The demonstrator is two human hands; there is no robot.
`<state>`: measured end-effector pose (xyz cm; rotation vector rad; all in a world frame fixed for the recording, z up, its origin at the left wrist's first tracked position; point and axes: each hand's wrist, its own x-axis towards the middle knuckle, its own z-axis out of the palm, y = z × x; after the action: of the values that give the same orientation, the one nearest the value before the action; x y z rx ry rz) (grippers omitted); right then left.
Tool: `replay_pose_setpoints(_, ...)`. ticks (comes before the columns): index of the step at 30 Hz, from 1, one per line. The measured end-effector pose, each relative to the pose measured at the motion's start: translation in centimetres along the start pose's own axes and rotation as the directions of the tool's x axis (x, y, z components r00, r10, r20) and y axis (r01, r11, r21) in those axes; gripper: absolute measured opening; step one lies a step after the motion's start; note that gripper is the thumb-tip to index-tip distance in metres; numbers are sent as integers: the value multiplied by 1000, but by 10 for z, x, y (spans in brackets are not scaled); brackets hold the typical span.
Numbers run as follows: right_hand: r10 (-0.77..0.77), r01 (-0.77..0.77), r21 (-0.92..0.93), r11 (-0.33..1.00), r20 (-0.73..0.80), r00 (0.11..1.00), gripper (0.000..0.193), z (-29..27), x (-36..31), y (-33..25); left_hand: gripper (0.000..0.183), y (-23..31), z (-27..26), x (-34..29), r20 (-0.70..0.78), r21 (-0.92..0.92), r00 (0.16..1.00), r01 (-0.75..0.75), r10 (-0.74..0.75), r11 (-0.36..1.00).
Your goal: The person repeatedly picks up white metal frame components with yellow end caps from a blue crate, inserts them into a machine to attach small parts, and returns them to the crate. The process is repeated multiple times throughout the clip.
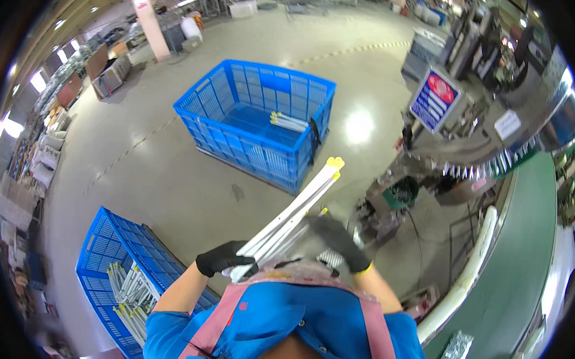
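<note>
In front of my body a bundle of long white bars [294, 210] with yellow tips slants up and away to the right. My left hand [225, 259], in a black glove, is closed round the near end of the bundle. My right hand [339, 241], also in a dark glove with a yellow cuff, is beside the bundle's right side, smeared by motion. Its fingers cannot be made out, nor whether they touch a bar. A few more yellow tips show between the bundle and that hand.
A large blue plastic crate [237, 145] stands ahead on the floor, with a few yellow-tipped white bars inside. Another blue crate [105, 236] at lower left holds many similar bars. To my right are a metal machine [462, 145] and a green conveyor belt [522, 235].
</note>
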<state>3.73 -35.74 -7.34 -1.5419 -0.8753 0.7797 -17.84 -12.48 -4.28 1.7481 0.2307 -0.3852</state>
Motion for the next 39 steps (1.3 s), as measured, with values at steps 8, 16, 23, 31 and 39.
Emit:
replay_pose_setpoints(8, -344, 61, -457, 888, -569, 747, 37, -100, 2, 24, 54, 2, -18, 39, 152, 255, 987, 9, -49, 967)
replay_pose_setpoints(16, -130, -59, -232, 971, -717, 685, 29, -118, 15, 15, 57, 22, -59, 101, 317, 167, 935, 108, -157, 980)
replay_pose_setpoints(23, -142, -429, -353, 832, -881, 451, 30, -135, 29, -14, 54, 47, -85, 159, 535, 149, 838, 31, -107, 988)
replay_pose_setpoints(31, -500, -378, -680, 628, -725, 474, 31, -173, 47, 0, 46, 53, -106, 212, 679, -74, 730, 163, -69, 984)
replay_pose_setpoints(39, -295, -284, -419, 862, -871, 392, 34, -163, 51, 0, 47, 37, -109, 236, 664, 125, 730, 107, -163, 986)
